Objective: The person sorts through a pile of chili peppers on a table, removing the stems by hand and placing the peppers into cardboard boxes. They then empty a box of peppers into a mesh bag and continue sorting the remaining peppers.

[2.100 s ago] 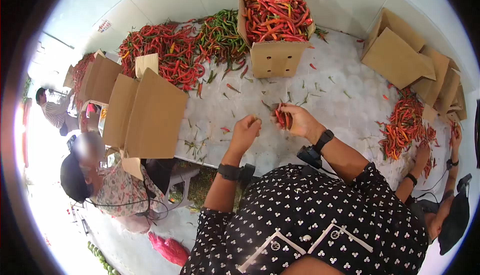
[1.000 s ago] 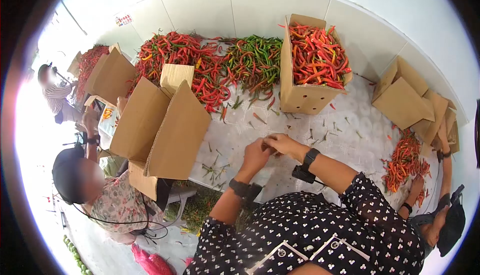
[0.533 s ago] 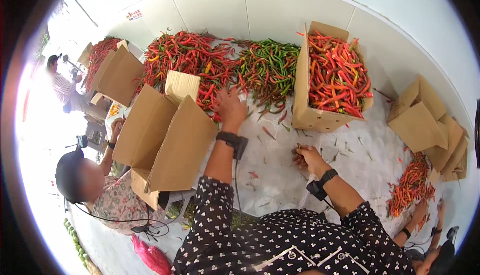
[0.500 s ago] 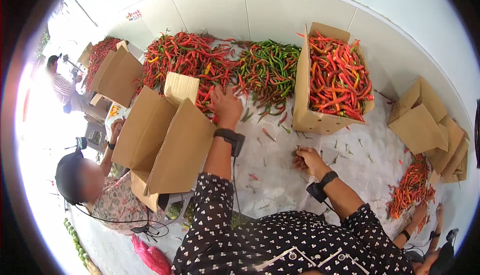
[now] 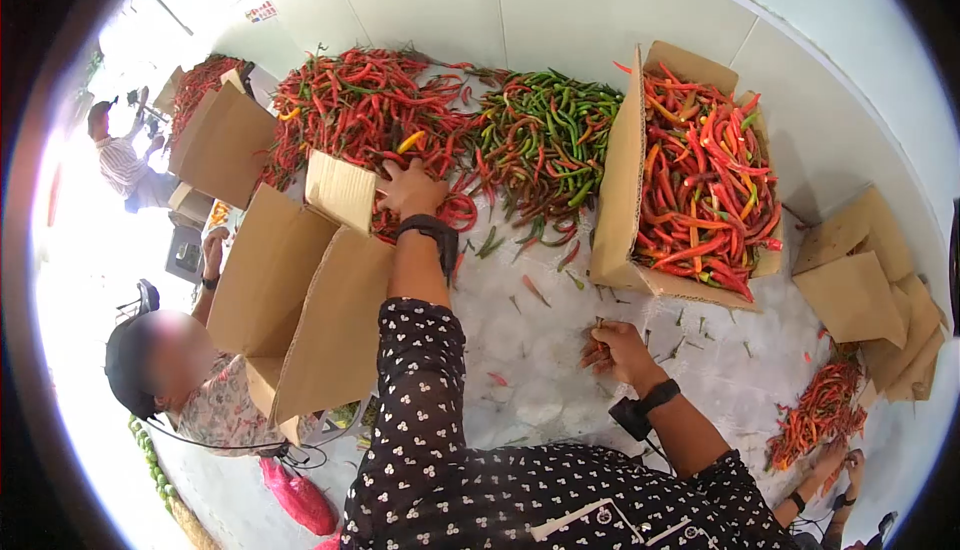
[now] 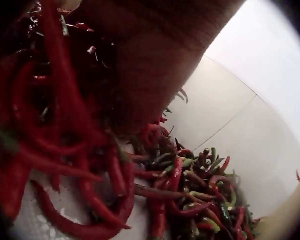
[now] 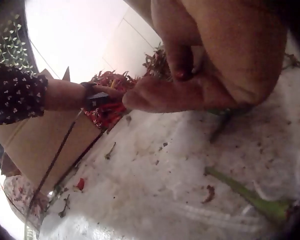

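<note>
My left hand (image 5: 412,190) is in the near edge of the red chili pile (image 5: 350,100), fingers spread over the peppers beside a yellow one (image 5: 411,141). Red chilies (image 6: 65,80) fill much of the left wrist view, where the fingertips are hidden by the palm (image 6: 150,55). My right hand (image 5: 625,352) stays above the table, fingers curled round a few reddish-brown chilies (image 5: 596,353). In the right wrist view that hand (image 7: 225,55) is curled, its grip mostly hidden, with a green piece (image 7: 250,196) below it.
Green and dark chilies (image 5: 550,130) lie by the wall. Right of them stands a carton (image 5: 618,190) full of red chilies. An open carton (image 5: 335,325) stands at left, empty cartons (image 5: 850,295) at right. Loose stems (image 5: 672,350) dot the table (image 5: 530,390). Other people work at both sides.
My left hand has left my right hand and reached away to the red chili pile, lately shifting a little further left. My right hand remains over the table. The head view has shifted.
</note>
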`<state>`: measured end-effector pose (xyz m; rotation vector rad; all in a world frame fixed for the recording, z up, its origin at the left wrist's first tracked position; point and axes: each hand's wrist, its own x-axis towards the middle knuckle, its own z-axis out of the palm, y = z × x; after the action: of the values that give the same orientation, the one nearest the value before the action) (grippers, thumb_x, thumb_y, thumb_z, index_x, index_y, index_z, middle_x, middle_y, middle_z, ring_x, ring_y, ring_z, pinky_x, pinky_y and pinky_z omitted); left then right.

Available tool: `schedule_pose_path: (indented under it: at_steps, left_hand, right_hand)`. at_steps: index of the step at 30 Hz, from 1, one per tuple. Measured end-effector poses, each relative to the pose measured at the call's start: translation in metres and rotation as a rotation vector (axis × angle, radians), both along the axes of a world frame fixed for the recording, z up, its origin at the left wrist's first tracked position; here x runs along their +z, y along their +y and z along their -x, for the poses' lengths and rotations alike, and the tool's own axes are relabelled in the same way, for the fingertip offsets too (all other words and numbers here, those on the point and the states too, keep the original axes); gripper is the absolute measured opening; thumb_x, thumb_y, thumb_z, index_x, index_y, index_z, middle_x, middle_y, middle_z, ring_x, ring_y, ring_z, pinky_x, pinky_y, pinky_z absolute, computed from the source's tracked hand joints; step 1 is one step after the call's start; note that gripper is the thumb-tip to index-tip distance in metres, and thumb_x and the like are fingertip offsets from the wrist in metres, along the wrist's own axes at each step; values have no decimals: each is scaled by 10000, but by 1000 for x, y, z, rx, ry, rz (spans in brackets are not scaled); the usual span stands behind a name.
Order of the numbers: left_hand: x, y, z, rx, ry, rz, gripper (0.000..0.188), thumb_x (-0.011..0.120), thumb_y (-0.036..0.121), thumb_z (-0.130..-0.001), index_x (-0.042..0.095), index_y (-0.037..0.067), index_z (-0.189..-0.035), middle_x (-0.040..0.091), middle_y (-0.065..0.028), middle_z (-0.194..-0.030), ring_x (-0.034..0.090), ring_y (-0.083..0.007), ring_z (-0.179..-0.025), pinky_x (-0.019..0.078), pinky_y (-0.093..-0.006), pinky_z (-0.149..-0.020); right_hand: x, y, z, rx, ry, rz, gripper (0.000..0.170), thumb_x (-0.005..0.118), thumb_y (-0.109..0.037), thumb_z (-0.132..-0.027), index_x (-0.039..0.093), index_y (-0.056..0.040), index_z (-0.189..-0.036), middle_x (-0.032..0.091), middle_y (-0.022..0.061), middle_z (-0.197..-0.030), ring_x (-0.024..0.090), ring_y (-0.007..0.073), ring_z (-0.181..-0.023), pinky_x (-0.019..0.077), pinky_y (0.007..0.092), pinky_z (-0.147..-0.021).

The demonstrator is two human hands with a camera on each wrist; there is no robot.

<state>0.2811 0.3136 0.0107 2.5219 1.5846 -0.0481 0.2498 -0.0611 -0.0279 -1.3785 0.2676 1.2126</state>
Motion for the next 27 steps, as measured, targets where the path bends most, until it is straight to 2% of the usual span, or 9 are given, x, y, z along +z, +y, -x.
schedule_pose_path:
  at_steps: [3,10,11,16,18,21,24,26,27]
  left_hand:
    - [-5,-18,5,17,-26,113,581,673,415,-639,508,234,-1166,325,-104,-1259,305,-436,-1157,387,-565,-864]
    - [-21,-77,37,-240,-199,155,571,663,351,-663,493,189,-1183,299,-133,-1303,358,-456,-1113,424,-550,-814]
    - [-19,-89,43,-256,-136,141,576,661,386,-667,502,145,-1165,306,-195,-1298,381,-457,-1106,399,-503,-866]
    - [-38,-128,85,-453,-202,82,622,671,383,-650,492,120,-1185,298,-236,-1308,366,-452,-1137,360,-519,-907]
    - [-43,-148,111,-609,-314,107,601,670,351,-659,481,137,-1188,286,-185,-1321,345,-494,-1104,395,-569,-832]
    - [-16,-178,143,-742,-271,183,626,680,356,-647,484,151,-1204,312,-200,-1307,395,-473,-1074,392,-523,-864]
    - [-22,-183,165,-954,-370,245,624,684,329,-657,479,173,-1225,313,-216,-1320,422,-429,-1097,372,-484,-909]
    - [-5,-186,181,-1017,-588,349,612,687,300,-660,484,160,-1221,290,-226,-1341,389,-411,-1151,361,-449,-929]
    - [6,-186,191,-1005,-566,279,616,690,287,-660,482,155,-1225,278,-218,-1352,334,-406,-1196,321,-473,-954]
  right_hand:
    - [-12,-4,3,15,-39,-14,185,505,-168,-838,543,-2,-908,600,120,-704,633,246,-580,478,308,-438]
    - [-8,-3,5,0,-130,-21,192,518,-183,-836,555,-6,-901,603,102,-710,630,235,-573,473,305,-436]
    - [-8,-3,6,-29,-99,-24,187,517,-184,-837,556,-10,-896,604,103,-713,631,237,-580,473,307,-437]
    - [-11,-3,15,-91,-132,-43,148,494,-166,-851,541,-29,-884,577,85,-717,633,233,-581,470,312,-432]
    - [-14,-6,19,-99,-170,-58,126,473,-140,-853,539,-39,-893,566,67,-725,633,215,-600,460,292,-439]
    - [-2,-13,26,-163,-160,-111,131,456,-109,-847,548,-49,-917,569,48,-741,631,192,-648,459,268,-486]
    - [1,-23,34,-139,-169,-131,164,455,-94,-835,566,-62,-952,581,26,-770,609,157,-670,447,260,-519]
    - [1,-38,37,-128,-206,-209,185,468,-90,-825,585,-75,-967,595,16,-785,578,131,-642,436,262,-532]
    - [5,-45,39,-131,-210,-208,185,468,-90,-825,585,-75,-967,595,16,-785,578,131,-642,436,262,-532]
